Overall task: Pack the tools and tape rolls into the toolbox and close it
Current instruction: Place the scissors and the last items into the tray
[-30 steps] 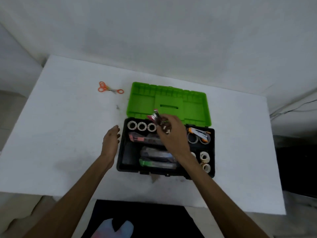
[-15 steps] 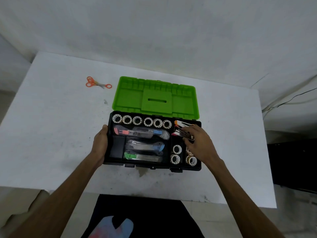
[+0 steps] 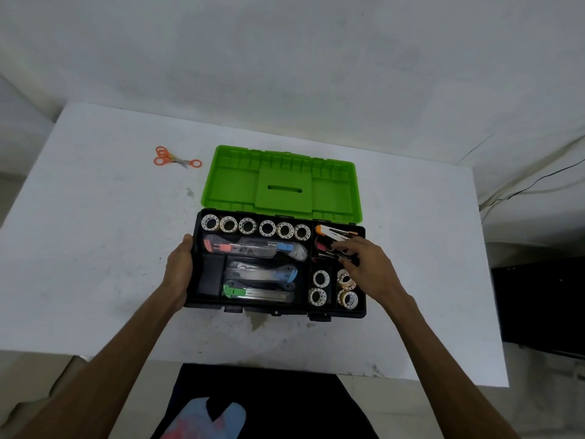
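The black toolbox point(image 3: 275, 312) stands open on the white table, its green lid point(image 3: 228, 185) tilted back. A row of several white tape rolls point(image 3: 267, 228) fills the back compartment. Three utility knives point(image 3: 253, 248) lie in the middle, and more tape rolls point(image 3: 318, 296) stand at the front right. My left hand point(image 3: 179, 270) grips the box's left wall, thumb over the rim. My right hand point(image 3: 370, 267) reaches into the back right compartment and pinches a red-handled tool point(image 3: 321, 247), next to an orange and white tool point(image 3: 332, 231). Orange scissors point(image 3: 177, 160) lie on the table, left of the lid.
The white table point(image 3: 95, 248) ends close to my body at its front edge. A dark unit point(image 3: 538, 305) stands off the right side, with cables point(image 3: 522, 191) running along the wall behind it. A white wall rises just behind the table.
My right hand carried the red-handled tool from above the tape row into the back right compartment. My left hand moved from the table onto the box's left wall.
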